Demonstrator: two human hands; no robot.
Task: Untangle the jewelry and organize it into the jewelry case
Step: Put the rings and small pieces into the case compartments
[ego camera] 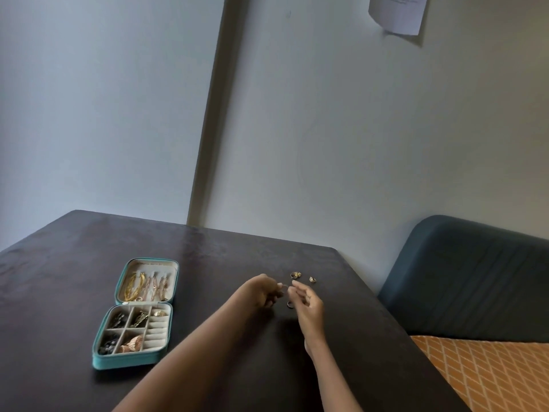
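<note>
Mostly filled jewelry case (102,362) on desk (59,292); three rings (295,275) loose; left hand (263,291) and right hand (307,304) fingers curled, seemingly pinching one small piece.

Teal jewelry case (98,363) lies open flat, lid tipped back with gold chains (135,286) inside; base compartments hold dark and rose-gold pieces. Right of the case, well apart: gold rings (295,275), small ring (312,279), dark ring (290,305).
</note>
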